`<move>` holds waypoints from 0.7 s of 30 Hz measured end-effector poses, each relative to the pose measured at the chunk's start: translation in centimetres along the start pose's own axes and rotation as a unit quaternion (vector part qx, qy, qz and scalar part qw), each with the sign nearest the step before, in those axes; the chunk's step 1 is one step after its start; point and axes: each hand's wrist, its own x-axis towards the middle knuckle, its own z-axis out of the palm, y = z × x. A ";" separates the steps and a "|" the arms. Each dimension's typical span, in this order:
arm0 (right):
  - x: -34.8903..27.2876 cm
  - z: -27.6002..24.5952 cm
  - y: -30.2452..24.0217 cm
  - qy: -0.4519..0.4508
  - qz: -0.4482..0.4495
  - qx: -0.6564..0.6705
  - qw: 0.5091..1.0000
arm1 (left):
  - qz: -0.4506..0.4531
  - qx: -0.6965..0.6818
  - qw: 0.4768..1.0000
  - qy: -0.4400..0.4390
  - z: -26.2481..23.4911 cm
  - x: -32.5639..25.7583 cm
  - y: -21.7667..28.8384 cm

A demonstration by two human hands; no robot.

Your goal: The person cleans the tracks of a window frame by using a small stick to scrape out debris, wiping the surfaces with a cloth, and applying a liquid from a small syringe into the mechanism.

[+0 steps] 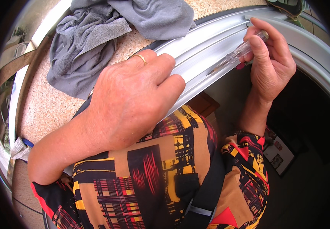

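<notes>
Left hand (132, 101) lay palm-down, pressing the aluminium window track (210, 49), gripping nothing; right hand (270, 63) pinched a clear-handled screwdriver (241, 51), tip in the groove.

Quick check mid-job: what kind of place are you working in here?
Likely a home window ledge: a speckled stone sill, a grey aluminium sliding track along it, and a grey cloth lying on the sill.

- Left hand (128, 99): thin gold ring (140, 57) on one of its fingers
- Both arms: short sleeves (245, 149)
- Garment (153, 171): bold abstract print of orange, yellow, red and black blocks and stripes
</notes>
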 end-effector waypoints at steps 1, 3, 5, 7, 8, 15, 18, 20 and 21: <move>0.1 0.0 0.0 -0.004 -0.001 -0.002 1.000 | 0.000 0.001 1.000 0.000 0.0 0.0 0.0; 0.1 0.1 0.0 -0.010 0.000 -0.001 1.000 | 0.000 -0.002 1.000 0.001 0.1 0.0 0.0; 0.1 0.2 0.0 -0.015 0.006 0.008 1.000 | 0.000 -0.003 1.000 0.002 0.0 0.0 0.0; 0.0 0.3 -0.2 -0.013 0.014 0.002 1.000 | 0.001 -0.002 1.000 0.002 0.0 0.0 0.1; -0.1 0.4 -0.2 -0.012 0.018 -0.001 1.000 | 0.001 -0.003 1.000 0.002 -0.1 0.0 0.1; -0.7 0.4 0.8 0.028 -0.022 0.027 0.999 | -0.001 0.001 1.000 -0.002 0.0 0.1 0.1; -0.8 0.0 0.9 0.032 -0.027 0.054 0.998 | -0.004 0.010 1.000 -0.003 0.1 0.1 0.2; -1.0 -0.2 0.9 0.040 -0.028 0.076 0.996 | 0.002 0.021 1.000 -0.008 0.2 0.3 0.3; -1.0 -0.1 0.8 0.056 -0.026 0.092 0.994 | 0.005 0.030 0.999 -0.013 0.2 0.4 0.5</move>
